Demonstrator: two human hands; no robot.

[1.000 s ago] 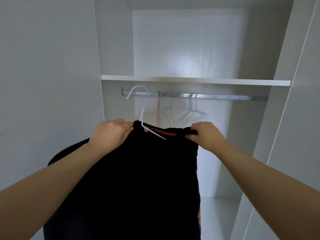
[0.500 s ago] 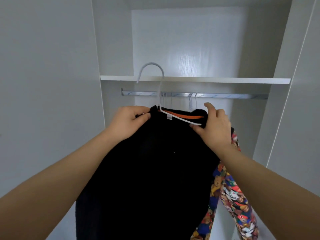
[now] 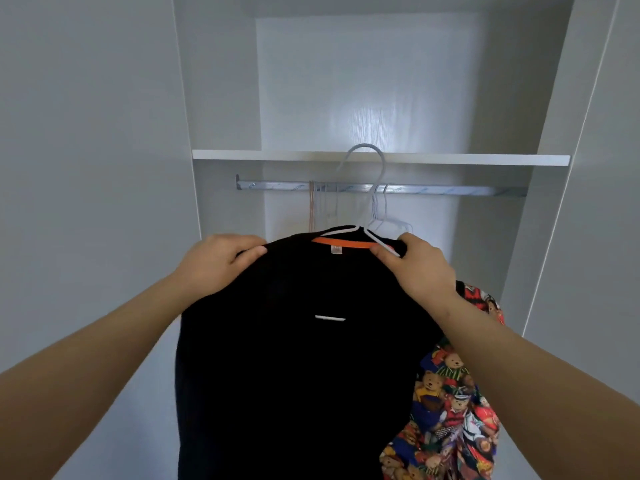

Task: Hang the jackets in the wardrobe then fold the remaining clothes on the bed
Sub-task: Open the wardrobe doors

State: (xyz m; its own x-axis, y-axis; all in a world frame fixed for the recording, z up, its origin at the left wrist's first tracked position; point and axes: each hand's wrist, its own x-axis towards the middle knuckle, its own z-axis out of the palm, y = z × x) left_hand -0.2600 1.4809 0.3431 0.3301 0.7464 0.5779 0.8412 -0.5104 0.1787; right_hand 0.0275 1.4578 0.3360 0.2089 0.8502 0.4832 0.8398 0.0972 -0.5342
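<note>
A black jacket (image 3: pixel 298 358) with an orange collar band hangs on a white wire hanger (image 3: pixel 372 188), held up in front of the open wardrobe. My left hand (image 3: pixel 218 265) grips the jacket's left shoulder. My right hand (image 3: pixel 415 268) pinches the right shoulder together with the hanger's arm. The hanger's hook stands in front of the shelf edge, above the metal rail (image 3: pixel 450 191), and I cannot tell whether it touches anything. A colourful teddy-bear print lining (image 3: pixel 453 393) shows at the jacket's right side.
Several empty wire hangers (image 3: pixel 322 209) hang on the rail, left of centre. A white shelf (image 3: pixel 277 154) runs just above the rail. Wardrobe side panels (image 3: pixel 97 168) close in left and right.
Both hands carried the jacket to the right and tilted it level; the hanger's hook moved from left of centre to the middle of the rail.
</note>
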